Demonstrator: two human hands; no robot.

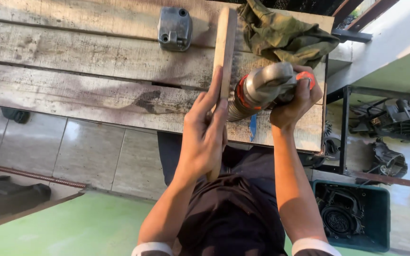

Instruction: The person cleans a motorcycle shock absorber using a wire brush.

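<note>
The person stands over a weathered wooden workbench (72, 71) of grey, stained planks, both bare arms reaching out from a dark shirt. The left hand (205, 135) is wrapped around the handle of a long wooden-backed brush (224, 47), the index finger laid straight along the pale wood, with the brush standing on its edge and running away across the bench. Its bristle side faces the part held in the other hand and sits just beside it, though whether the bristles actually touch is hard to tell. The right hand (295, 102) is closed tight around a shock absorber (262, 90), gripping it at the far end, so that it lies tilted over the near right corner of the bench. The shock absorber has a dull, grimy metal body, a bright orange-red ring around its middle and another bit of red showing at the fingers, and a dark coil spring at the lower end. Behind it lies a crumpled olive-green rag (285, 33), and further left on the planks rests a small grey metal engine cover (174, 28). Down on the floor to the right stands a dark green crate (380, 208) with engine parts inside.
</note>
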